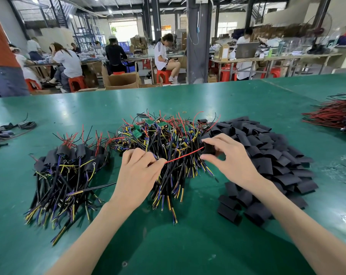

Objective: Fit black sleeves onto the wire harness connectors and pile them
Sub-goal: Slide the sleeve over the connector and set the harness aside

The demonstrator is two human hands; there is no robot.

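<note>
Green bench surface (pixel 188 100) fills the lower view; seated workers (pixel 69 62) occupy a workshop beyond it at 12 o'clock. Unsleeved harness pile (pixel 168 139), with small green boards, lies at centre; sleeved harness pile (pixel 69 165) lies at 9 o'clock from it; loose sleeve heap (pixel 267 155) lies at 3 o'clock, touching the centre pile. Left hand (pixel 137 175): thumb and forefinger pinch the near end of a red wire (pixel 185 154). Right hand (pixel 230 155): at 2 o'clock from the left, thumb and fingers grip one black sleeve (pixel 208 148); the red wire reaches this sleeve; whether it enters cannot be told. Both hands are apart, above the centre pile. Separate red-and-black wire bundle (pixel 334 116) rests at 2 o'clock, well apart.
</note>
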